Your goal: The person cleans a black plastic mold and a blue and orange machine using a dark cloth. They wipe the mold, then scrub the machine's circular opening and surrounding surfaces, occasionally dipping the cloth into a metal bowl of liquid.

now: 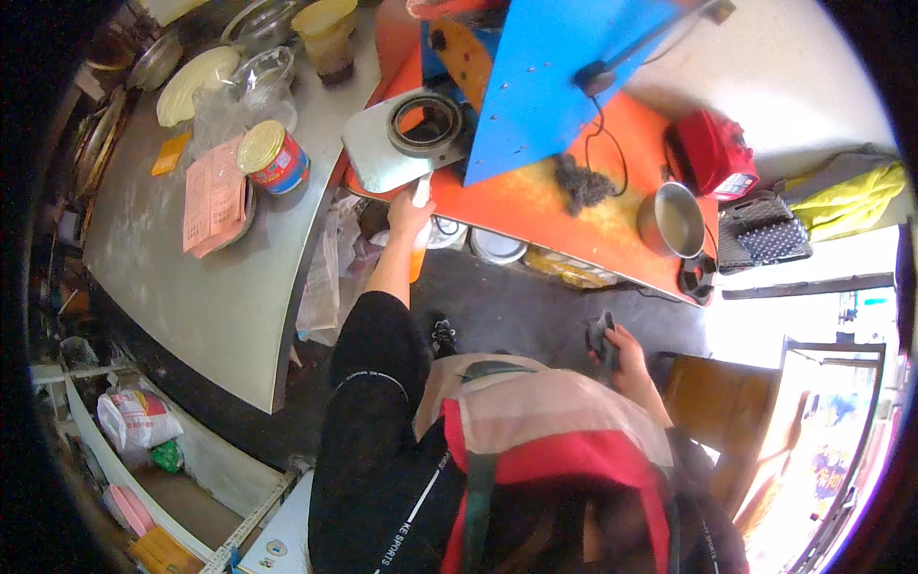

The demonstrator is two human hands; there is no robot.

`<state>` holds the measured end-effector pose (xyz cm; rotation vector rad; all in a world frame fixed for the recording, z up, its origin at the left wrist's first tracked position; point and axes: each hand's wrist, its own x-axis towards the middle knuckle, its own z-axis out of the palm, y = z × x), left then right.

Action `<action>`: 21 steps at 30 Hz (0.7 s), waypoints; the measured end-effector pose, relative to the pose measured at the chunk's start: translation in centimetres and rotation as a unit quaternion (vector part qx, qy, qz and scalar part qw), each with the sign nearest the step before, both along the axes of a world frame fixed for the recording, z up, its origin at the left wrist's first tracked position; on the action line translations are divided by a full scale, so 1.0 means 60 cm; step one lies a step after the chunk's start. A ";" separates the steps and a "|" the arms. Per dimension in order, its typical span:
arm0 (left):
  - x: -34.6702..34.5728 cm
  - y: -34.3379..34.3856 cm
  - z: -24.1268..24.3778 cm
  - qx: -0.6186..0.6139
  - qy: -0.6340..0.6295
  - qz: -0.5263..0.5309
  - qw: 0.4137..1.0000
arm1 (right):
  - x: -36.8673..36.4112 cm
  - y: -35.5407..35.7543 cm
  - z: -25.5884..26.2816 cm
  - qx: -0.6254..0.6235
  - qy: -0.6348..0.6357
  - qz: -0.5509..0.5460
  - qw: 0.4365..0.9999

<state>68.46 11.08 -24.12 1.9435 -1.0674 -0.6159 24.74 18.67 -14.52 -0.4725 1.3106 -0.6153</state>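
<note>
My left hand (pixel 410 209) is closed around a slim white piece (pixel 423 189) at the edge of the orange worktop (pixel 495 204); whether it is a handle or a bottle neck is unclear. Just beyond it lies a flat metal plate (pixel 369 154) with a round dark metal ring (pixel 424 123), beside a blue metal panel (pixel 552 79). Below the left wrist shows an orange-and-white bottle (pixel 417 262), partly hidden by the forearm. Low over the floor, my right hand (pixel 628 357) grips a small dark object (pixel 601 336), too blurred to name.
The worktop bears a dark scouring pad (pixel 579 183), a steel pot (pixel 678 224) and a red device (pixel 713 158). A steel table (pixel 280 287) at left holds a tin can (pixel 274 159) and pink papers (pixel 214 197). White tubs (pixel 496 245) stand underneath. A doorway is at right.
</note>
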 end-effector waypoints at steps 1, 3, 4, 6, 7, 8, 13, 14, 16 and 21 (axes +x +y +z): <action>0.003 -0.004 -0.001 0.012 -0.006 -0.005 1.000 | 0.001 0.002 0.000 0.001 -0.005 0.000 1.000; 0.019 -0.010 -0.038 0.004 -0.006 -0.001 1.000 | 0.007 0.002 0.001 0.001 -0.015 0.004 1.000; 0.023 -0.014 -0.047 0.000 -0.005 0.000 1.000 | 0.010 0.002 0.002 0.005 -0.015 -0.005 1.000; 0.028 -0.020 -0.057 0.011 -0.027 0.005 1.000 | 0.016 0.002 0.005 0.012 -0.015 -0.022 1.000; 0.030 -0.021 -0.059 0.017 -0.038 0.009 0.999 | 0.017 0.002 0.005 0.014 -0.019 -0.025 0.999; 0.032 -0.020 -0.061 -0.013 -0.023 0.010 1.000 | 0.018 0.002 0.004 0.016 -0.023 -0.027 0.999; 0.017 -0.014 -0.041 -0.012 -0.054 -0.004 0.998 | 0.017 0.001 -0.004 0.020 -0.011 -0.010 1.000; 0.018 -0.016 -0.049 -0.008 -0.059 0.006 0.998 | 0.017 0.002 -0.009 0.019 -0.011 -0.004 1.000; 0.022 -0.017 -0.064 -0.001 -0.066 0.032 0.997 | 0.020 -0.002 -0.005 0.019 -0.004 0.009 1.000; 0.024 -0.015 -0.053 0.001 -0.079 0.039 0.996 | 0.028 -0.008 0.001 0.030 0.008 0.026 0.999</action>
